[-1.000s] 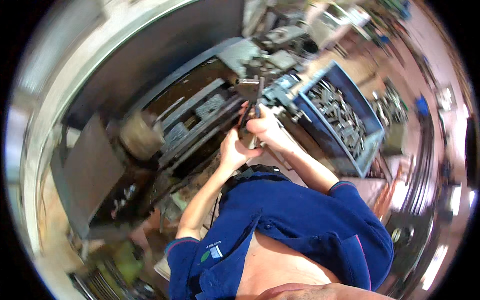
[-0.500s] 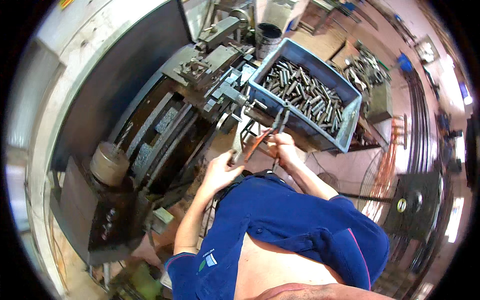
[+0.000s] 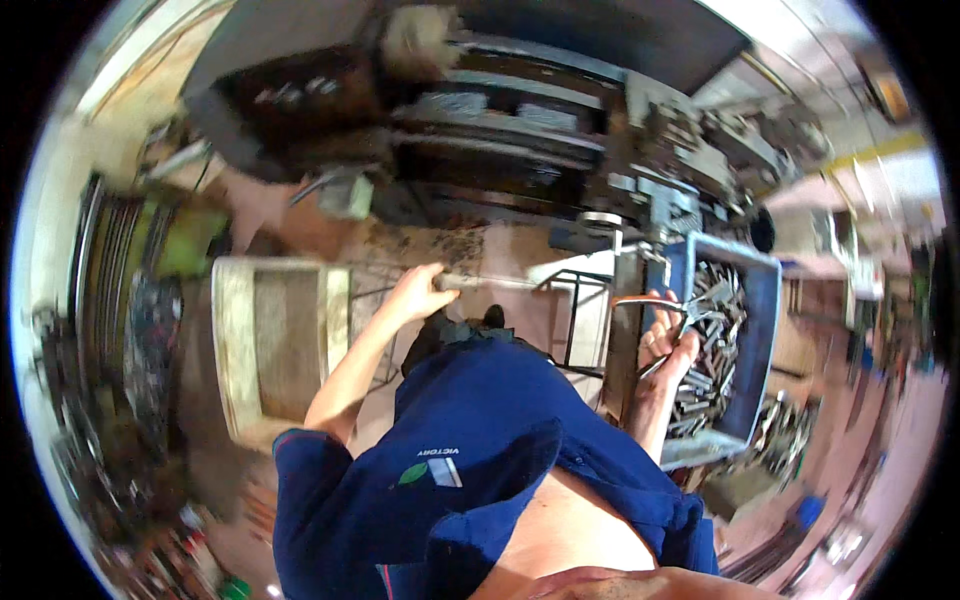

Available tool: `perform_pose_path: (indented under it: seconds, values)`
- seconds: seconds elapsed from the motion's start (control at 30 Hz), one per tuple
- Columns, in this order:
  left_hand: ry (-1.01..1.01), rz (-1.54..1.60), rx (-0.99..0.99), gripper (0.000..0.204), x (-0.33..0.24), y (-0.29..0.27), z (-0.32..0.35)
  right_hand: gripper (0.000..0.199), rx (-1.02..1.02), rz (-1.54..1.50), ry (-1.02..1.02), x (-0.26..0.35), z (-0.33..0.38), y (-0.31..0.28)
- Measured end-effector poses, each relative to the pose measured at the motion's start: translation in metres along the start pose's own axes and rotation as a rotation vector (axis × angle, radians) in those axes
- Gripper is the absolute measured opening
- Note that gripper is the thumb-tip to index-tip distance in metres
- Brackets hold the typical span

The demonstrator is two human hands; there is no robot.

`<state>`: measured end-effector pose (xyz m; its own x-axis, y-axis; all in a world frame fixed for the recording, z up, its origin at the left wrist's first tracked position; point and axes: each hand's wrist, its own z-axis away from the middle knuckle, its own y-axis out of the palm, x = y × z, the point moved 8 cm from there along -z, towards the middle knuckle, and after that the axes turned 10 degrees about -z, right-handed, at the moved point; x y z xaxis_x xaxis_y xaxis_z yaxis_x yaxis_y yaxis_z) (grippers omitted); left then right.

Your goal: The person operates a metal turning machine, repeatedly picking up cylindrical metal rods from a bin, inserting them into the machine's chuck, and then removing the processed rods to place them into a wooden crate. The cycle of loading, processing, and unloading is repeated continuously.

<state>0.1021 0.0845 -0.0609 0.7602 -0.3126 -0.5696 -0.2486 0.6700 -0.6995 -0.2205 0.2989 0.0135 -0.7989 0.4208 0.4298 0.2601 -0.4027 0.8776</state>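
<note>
My right hand (image 3: 668,340) is wrapped around pliers (image 3: 684,322) with orange-covered handles, one handle pointing left. The pliers' jaws are over the near-left side of a blue plastic crate (image 3: 768,345), which holds many short metal rods (image 3: 722,370). Whether the jaws grip a rod cannot be told against the pile. My left hand (image 3: 416,295) is well apart on the left, its thumb and fingers closed on a short metal rod (image 3: 443,283), mostly hidden and blurred.
A lathe (image 3: 500,140) runs along the far side, with its chuck (image 3: 420,42) at the upper left and a handwheel (image 3: 600,219) near the crate. A pale wooden box (image 3: 232,350) stands at the left. A black metal frame (image 3: 575,320) is between my hands.
My view has turned left, bringing the wooden box into sight. My hands have moved farther apart: the right with the pliers is now over the crate, the left farther left.
</note>
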Motion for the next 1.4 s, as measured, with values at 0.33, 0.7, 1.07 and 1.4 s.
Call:
perform_pose_path:
  seconds: [0.33,0.7,1.07,1.4]
  values:
    - [-0.356,0.233,-0.51,0.036,0.192,-0.059,0.154,0.066,0.055,0.161,0.592,-0.183,0.017,0.058]
    - [-0.979,-0.015,-0.305,0.041,0.398,0.09,0.32,0.059,0.058,0.355,0.779,-0.277,0.031,0.102]
    - [-0.624,-0.278,0.039,0.018,0.372,0.136,0.297,0.053,-0.036,0.425,0.796,-0.298,0.043,0.103]
    - [-0.74,-0.365,-0.079,0.013,0.382,0.106,0.309,0.047,0.013,0.456,0.83,-0.295,0.036,0.094]
